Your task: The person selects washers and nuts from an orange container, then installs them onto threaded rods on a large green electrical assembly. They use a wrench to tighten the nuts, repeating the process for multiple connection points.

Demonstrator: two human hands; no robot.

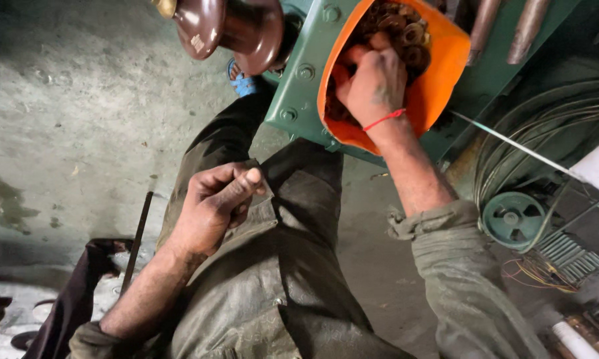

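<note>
From the head camera, the right hand [372,83] reaches into an orange tub [439,73] set against a green machine housing [299,86], its fingers curled down among brown ring-shaped parts [406,30]; whether they have actually closed on one cannot be told. Picking well here calls for pinching a single ring free rather than raking the pile. The left hand [213,206] rests loosely clenched over the lap, forearm bent inward, nothing visibly held.

Dim, flat light falls from the upper left, brightest on the concrete floor [80,86]. Deep shadow fills the right and lower edges. Glare streaks the brown insulator [236,26]; edges bend slightly.
</note>
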